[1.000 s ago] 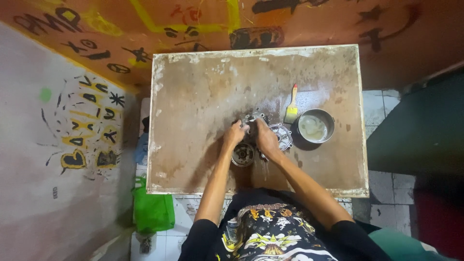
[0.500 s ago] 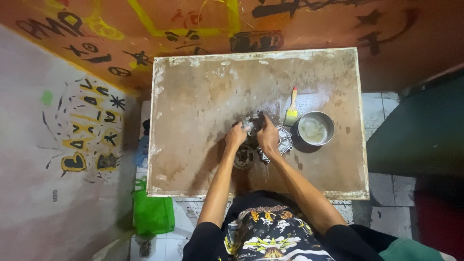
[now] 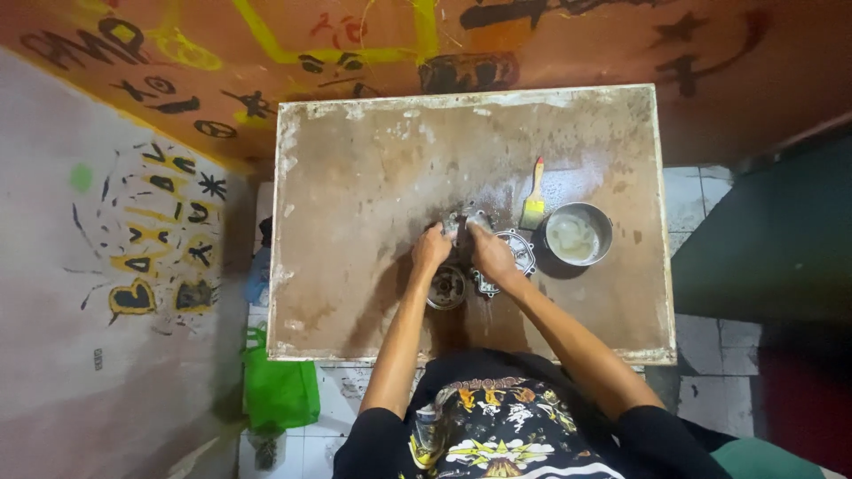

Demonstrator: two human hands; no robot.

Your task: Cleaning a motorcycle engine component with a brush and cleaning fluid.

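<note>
My left hand [image 3: 431, 247] and my right hand [image 3: 489, 253] meet near the middle of a worn brown table [image 3: 355, 177], both closed around a small grey metal part [image 3: 465, 221] whose top shows between the fingertips. Just below my left hand lies a round dark metal part [image 3: 446, 287]. A flat silvery metal cover [image 3: 515, 251] with a toothed outline lies partly under my right hand.
A metal bowl [image 3: 579, 236] with pale liquid stands right of my hands, and a yellow-handled paintbrush [image 3: 534, 197] lies beside it. A green bag [image 3: 280, 393] sits on the tiled floor at the table's front left corner. Painted walls stand behind and to the left.
Both hands have stayed together on the small metal part, shifting only slightly. The bowl, brush and other parts have not moved.
</note>
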